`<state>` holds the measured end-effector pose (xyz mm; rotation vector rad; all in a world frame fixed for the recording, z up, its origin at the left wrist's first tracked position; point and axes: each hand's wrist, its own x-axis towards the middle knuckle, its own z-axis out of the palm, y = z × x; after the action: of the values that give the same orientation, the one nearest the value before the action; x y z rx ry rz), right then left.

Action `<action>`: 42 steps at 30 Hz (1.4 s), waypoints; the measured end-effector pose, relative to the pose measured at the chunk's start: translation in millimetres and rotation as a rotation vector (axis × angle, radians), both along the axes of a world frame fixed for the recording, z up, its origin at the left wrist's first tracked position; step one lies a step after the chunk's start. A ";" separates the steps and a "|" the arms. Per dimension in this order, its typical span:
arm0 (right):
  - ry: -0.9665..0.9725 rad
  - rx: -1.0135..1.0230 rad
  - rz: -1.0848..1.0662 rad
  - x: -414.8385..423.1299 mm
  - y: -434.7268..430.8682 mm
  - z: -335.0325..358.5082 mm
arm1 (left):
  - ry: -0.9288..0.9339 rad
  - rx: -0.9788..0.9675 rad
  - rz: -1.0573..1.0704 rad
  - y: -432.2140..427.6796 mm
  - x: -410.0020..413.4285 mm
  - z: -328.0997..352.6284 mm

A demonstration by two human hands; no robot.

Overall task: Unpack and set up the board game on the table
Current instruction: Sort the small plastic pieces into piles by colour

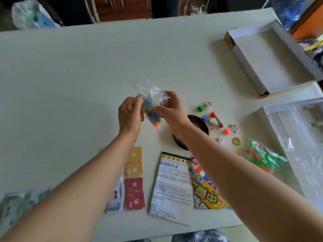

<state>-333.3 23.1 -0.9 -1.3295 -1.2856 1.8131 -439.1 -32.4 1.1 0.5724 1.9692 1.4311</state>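
Above the middle of the pale table [70, 75], my left hand [130, 114] and my right hand [170, 109] together pinch a small clear plastic bag [152, 102] filled with coloured plastic pieces. The bag hangs between my fingers, its crumpled top sticking up. Near the front edge lie a rules sheet [172, 187], a colourful folded game board [208, 191], a red card stack [134, 193] and yellow cards [135, 162]. The open white box tray [272, 56] sits at the far right.
Loose pawns, a die [219, 139], a gold coin [236, 141] and a dark round dish [201, 126] lie right of my right arm. A green bag of red pieces [262, 157] and a clear plastic insert [300, 137] sit at right. Paper money [19, 205] lies front left.
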 end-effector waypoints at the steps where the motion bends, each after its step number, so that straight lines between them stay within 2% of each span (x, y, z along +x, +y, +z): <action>1: -0.002 0.023 0.009 -17.9 -12.6 0.1 | -0.031 0.010 0.007 -8.6 -15.7 3.5; 5: -0.049 0.175 0.073 -97.8 -58.0 2.4 | -0.243 0.034 0.021 -41.5 -88.5 6.0; 8: -0.054 0.205 0.139 -148.4 -86.9 2.9 | -0.236 0.028 0.049 -64.1 -137.6 2.1; 12: 0.095 0.057 0.141 -191.5 -112.7 15.1 | -0.146 0.061 0.007 -96.6 -193.4 -3.9; 14: 0.053 -0.001 0.124 -207.0 -119.6 15.6 | -0.023 0.033 -0.058 -111.9 -212.6 -7.9; 17: -0.063 0.031 0.088 -230.1 -127.8 12.4 | 0.134 -0.031 -0.175 -130.0 -234.3 -10.2; 22: -0.049 -0.114 0.061 -250.1 -138.6 14.5 | 0.219 -0.074 -0.203 -155.3 -256.5 -10.2; 26: -0.035 -0.204 0.125 -259.4 -149.3 13.3 | 0.257 -0.111 -0.197 -173.2 -263.7 -13.2; 30: -0.007 -0.284 0.215 -260.5 -156.9 13.8 | 0.124 -0.075 -0.059 -190.7 -260.9 -12.9; 34: 0.032 -0.329 0.184 -262.2 -165.2 16.3 | -0.021 -0.037 0.083 -205.1 -259.0 -9.4; 36: 0.049 -0.268 0.091 -264.4 -167.1 18.0 | -0.030 -0.053 0.196 -213.1 -263.5 -10.9; 39: -0.128 0.001 -0.026 -266.4 -170.2 12.6 | 0.034 -0.052 0.283 -224.7 -267.6 -13.8; 42: -0.189 0.047 -0.092 -269.9 -176.4 5.6 | 0.208 -0.116 0.221 -233.6 -266.4 -8.9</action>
<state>-603.2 -153.3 4.7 -1.5376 -1.3308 1.6170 -705.5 -266.0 -7.8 0.4792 2.3245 1.4231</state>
